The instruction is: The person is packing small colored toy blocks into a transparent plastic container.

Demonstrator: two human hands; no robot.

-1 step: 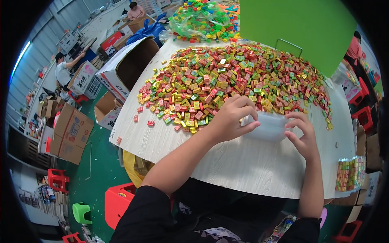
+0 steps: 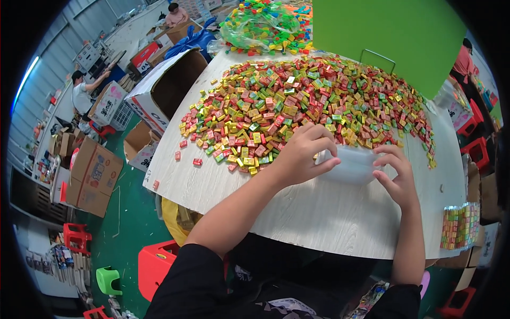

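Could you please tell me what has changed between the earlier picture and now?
Nothing has visibly moved on the table, and nothing was taken hold of or let go; the camera view has only shifted very slightly. The left hand and right hand remain at opposite ends of the translucent container, and the pile of wrapped pieces looks the same.

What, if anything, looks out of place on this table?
A few small red pieces lie loose on the table, left of the big heap; one sits near the table's left edge, so they look strayed. The translucent container between the left hand and right hand shows no clear damage.
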